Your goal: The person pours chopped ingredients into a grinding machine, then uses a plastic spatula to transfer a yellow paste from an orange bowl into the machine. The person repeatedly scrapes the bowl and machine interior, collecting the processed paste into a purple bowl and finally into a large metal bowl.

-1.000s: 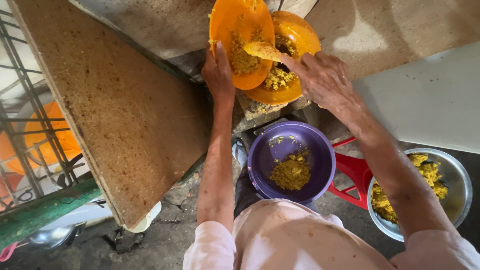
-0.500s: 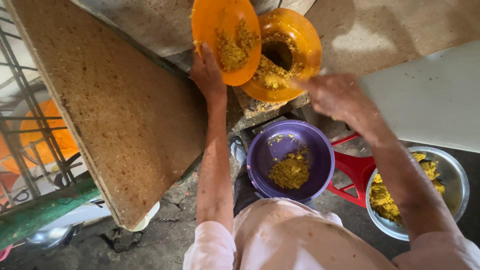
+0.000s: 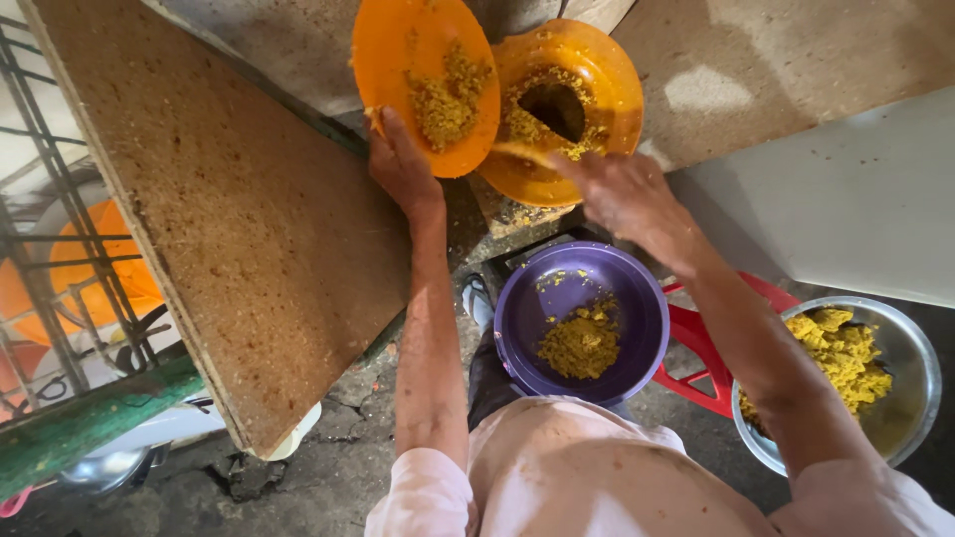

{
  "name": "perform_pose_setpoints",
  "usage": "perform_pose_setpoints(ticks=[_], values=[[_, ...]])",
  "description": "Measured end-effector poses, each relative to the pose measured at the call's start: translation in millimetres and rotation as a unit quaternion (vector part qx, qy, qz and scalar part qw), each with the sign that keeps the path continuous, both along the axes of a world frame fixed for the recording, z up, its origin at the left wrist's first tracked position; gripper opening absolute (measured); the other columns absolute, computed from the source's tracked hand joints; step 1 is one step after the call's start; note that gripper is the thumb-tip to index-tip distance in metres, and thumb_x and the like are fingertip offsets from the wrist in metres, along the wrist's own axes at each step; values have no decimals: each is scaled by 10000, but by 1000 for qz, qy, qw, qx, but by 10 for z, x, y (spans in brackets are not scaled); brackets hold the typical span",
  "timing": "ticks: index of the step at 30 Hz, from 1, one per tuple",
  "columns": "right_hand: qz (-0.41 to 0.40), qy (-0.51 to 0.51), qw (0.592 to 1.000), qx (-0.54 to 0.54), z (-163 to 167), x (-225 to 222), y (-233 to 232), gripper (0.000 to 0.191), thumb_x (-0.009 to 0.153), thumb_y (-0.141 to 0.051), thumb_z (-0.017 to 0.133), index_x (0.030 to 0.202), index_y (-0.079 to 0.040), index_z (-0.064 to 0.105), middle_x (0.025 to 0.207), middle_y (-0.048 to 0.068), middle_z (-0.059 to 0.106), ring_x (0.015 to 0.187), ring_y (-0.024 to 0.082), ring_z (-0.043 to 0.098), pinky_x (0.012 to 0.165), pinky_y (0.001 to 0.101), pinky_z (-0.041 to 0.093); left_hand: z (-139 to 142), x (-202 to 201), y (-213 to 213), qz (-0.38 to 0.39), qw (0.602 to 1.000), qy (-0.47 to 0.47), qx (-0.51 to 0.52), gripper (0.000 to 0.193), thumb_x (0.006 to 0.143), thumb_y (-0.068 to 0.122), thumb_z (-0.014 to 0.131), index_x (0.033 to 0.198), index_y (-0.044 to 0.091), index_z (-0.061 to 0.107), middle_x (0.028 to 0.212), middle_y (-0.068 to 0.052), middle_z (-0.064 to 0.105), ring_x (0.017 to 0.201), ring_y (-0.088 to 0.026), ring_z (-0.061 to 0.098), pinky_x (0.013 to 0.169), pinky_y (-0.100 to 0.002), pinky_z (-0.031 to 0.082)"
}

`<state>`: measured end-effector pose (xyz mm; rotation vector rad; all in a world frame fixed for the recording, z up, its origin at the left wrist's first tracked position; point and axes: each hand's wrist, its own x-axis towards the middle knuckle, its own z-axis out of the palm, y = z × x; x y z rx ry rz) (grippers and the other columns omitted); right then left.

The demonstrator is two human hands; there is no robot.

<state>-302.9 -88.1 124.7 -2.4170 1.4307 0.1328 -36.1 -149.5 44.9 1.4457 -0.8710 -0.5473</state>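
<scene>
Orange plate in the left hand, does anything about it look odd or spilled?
The orange plate is tipped steeply in the left hand, yellow crumbly mash clinging to it. Yellow smears line the orange funnel beside it, where the right hand works.

The orange plate [image 3: 423, 70] and the orange funnel-like bowl [image 3: 567, 99] are seen to be smooth plastic, smeared with a coarse, crumbly yellow mash [image 3: 448, 99]. A glossy plastic finish is shown by the purple bowl [image 3: 582, 323]. The round basin [image 3: 900, 358] is made of dull, brushed metal. The slanted board [image 3: 219, 219] is rough, speckled chipboard. The stool [image 3: 701, 343] is moulded red plastic.
</scene>
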Motion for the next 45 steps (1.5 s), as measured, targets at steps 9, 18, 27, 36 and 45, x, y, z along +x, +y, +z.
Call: perform_pose_setpoints(ticks=[9,18,27,36,45], values=[[-7,15,1000,-18,87,-414,41,694,865,22,693,1482,-258,544,781,64,705,555,141,602,434,256,542,10,58,21,-16,1000,3,12,406,1088,320,519,1214,-43,647,1053,-165,756,941,-241,712,849,-368,556],[-43,-42,955,-292,-213,-554,-259,659,820,-43,695,1458,-76,532,884,87,700,668,174,650,513,291,548,-44,-39,94,-41,996,-73,21,438,1093,328,500,1286,-49,612,1132,-222,738,1041,-352,721,905,-406,548],[-27,-33,962,-269,-422,-466,-463,506,942,13,631,1439,-64,579,932,127,713,638,136,641,384,214,503,-52,-48,116,-35,998,-48,22,433,1085,340,504,1284,-27,619,1128,-210,748,1035,-335,736,887,-401,559],[-63,-25,983,-171,-116,-521,-22,545,956,2,645,1481,-84,528,942,126,727,588,153,620,424,254,517,-43,25,110,-51,998,-13,23,442,1088,345,500,1310,-22,606,1183,-188,727,1071,-286,713,921,-386,550],[73,74,945,-309,-111,-54,-83,701,952,25,607,1577,-244,440,934,36,599,797,182,601,569,284,555,-92,-318,25,-77,996,-8,49,439,1069,341,523,1248,-37,656,1084,-195,755,978,-281,705,868,-378,545]])
